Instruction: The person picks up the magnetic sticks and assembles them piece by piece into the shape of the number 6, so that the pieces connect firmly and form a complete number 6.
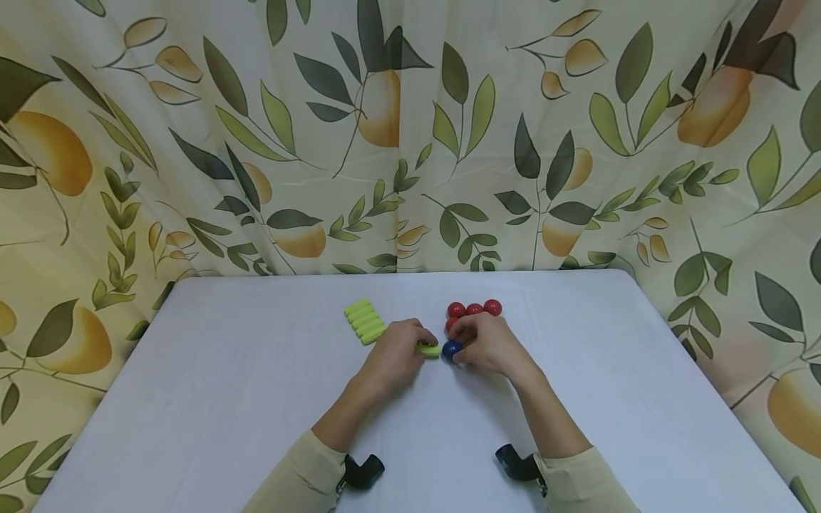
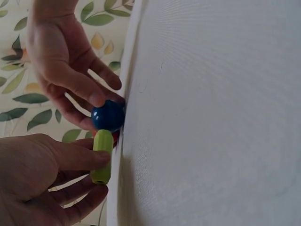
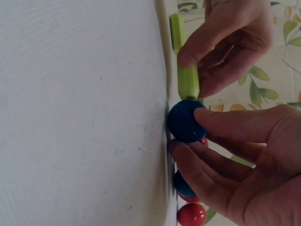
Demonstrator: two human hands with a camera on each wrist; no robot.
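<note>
Between thumb and fingers, my left hand (image 1: 396,353) pinches a short light-green faceted stick (image 3: 188,82). My right hand (image 1: 492,345) holds a dark blue ball (image 3: 182,123) with its thumb and fingers. Stick and ball meet, or nearly meet, end to end; whether they are joined I cannot tell. A second blue ball (image 3: 182,184) sits under the right hand's fingers in the right wrist view, and in the head view that hand hides it. Several red balls (image 1: 456,309) lie just beyond the right hand.
Several more light-green sticks (image 1: 361,313) lie side by side beyond the left hand, on a white-covered table (image 1: 224,399). A leaf-and-fruit patterned curtain (image 1: 410,178) hangs behind the table's far edge. Black devices (image 1: 363,472) are worn at both sleeves.
</note>
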